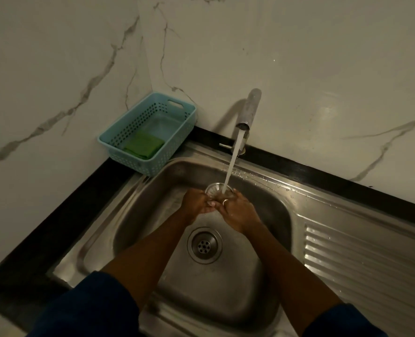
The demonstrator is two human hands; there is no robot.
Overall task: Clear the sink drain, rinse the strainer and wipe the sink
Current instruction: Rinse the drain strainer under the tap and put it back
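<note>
Strainer rinse at a steel sink [269, 205], with all positions given relative to the drain [204, 245]. The strainer [216, 189], a small round metal cup, is held above and behind the drain, directly under the stream [230, 166] falling from the faucet [249, 110]. The left hand [196, 203] curls its fingers closed against the strainer's near-left rim; the right hand [238, 212], which wears a ring, pinches the near-right rim, and the fingertips of the two hands meet in front of the cup. Likely failure: the wet, thin rim could slip from the fingertip hold and the strainer drop into the basin, since the stream strikes it squarely and both grips are shallow. A second risk is splash, because water hitting the cup's inside could spray toward the back wall and the ribbed drainboard [362, 263] to the right of the drain. Any debris loosened would probably fall toward the open drain, which sits uncovered directly below the hands. Behind and to the left of the drain, on the dark counter edge, stands a blue perforated basket [184, 110] holding a green cloth [144, 144], the evident tool for the wiping step; the forearms cross the basin, but nothing blocks the reach to the basket.
</note>
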